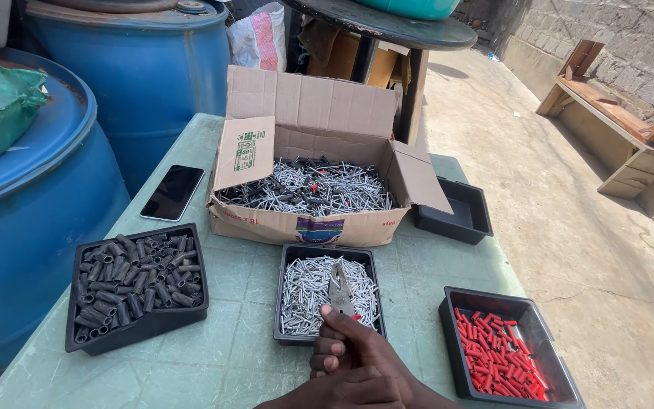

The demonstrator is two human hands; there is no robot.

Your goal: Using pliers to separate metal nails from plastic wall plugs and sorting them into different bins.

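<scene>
Head view: hands (353, 360) clasped around steel pliers (339, 288), over black plastic tray (285, 261) of shiny nails.

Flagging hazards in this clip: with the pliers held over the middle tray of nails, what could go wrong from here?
1. The pliers are gripped by both hands, left hand and right hand, low on the handles; a slip could drive fingers into the pointed nails.
2. The tray of red plastic plugs sits at the table edge; an elbow bump might tip it off.
3. The phone lies near the nail-filled cardboard box; spilled nails could scratch it.
</scene>
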